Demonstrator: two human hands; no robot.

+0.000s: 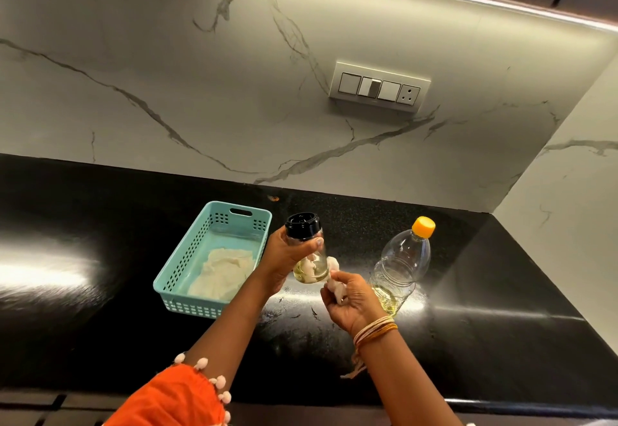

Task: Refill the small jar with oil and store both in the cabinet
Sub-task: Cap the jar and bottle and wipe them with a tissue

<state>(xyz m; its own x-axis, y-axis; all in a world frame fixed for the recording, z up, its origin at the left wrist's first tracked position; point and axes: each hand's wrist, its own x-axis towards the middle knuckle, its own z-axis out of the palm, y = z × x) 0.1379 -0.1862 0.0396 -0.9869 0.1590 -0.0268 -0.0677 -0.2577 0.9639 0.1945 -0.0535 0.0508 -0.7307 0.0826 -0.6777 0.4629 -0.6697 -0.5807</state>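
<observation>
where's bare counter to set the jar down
Bare counter lies left of the basket, and right of the bottle toward the corner. It is crowded between basket and bottle, where the left hand holds the jar and the right hand a cloth.

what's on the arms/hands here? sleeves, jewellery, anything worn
Left arm: orange sleeve edged with small pale pom-poms, ending above the bare forearm. Left hand bare. Right wrist: stacked thin bangles in orange and pale tones, with a loose pale thread end hanging. Right hand has no gloves or visible rings.

The left hand point(284, 258) hides the jar's point(309, 258) far side; the sleeve point(174, 399) runs off-frame.
</observation>
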